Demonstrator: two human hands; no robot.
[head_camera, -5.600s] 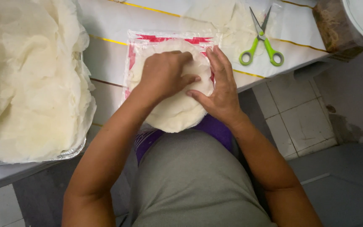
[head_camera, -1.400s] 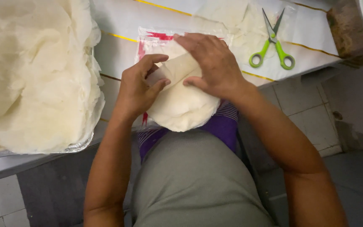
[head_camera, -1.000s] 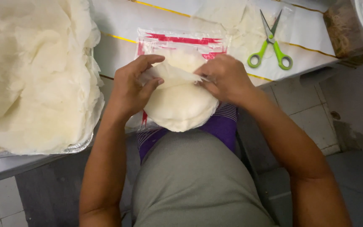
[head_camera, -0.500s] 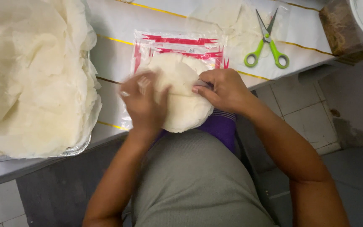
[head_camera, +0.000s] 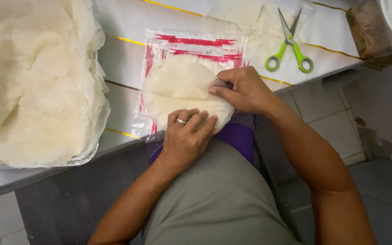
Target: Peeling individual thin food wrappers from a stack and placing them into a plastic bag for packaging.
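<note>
A stack of round, pale flatbreads lies on a clear plastic bag with red stripes at the near edge of the white table. My left hand, with a ring on one finger, presses flat on the stack's near edge. My right hand pinches the right rim of the stack, where a thin sheet or the bag's edge is caught between thumb and fingers. The bag's far part lies flat beyond the breads.
A large foil tray heaped with several loose thin wafers fills the left. Green-handled scissors lie at the far right on another clear bag holding wafers. A brown box stands at the table's right end. Tiled floor lies below.
My left hand has slid from the stack's left side down to its near edge. My right hand moved up along the right rim. The stack lies flatter on the bag.
</note>
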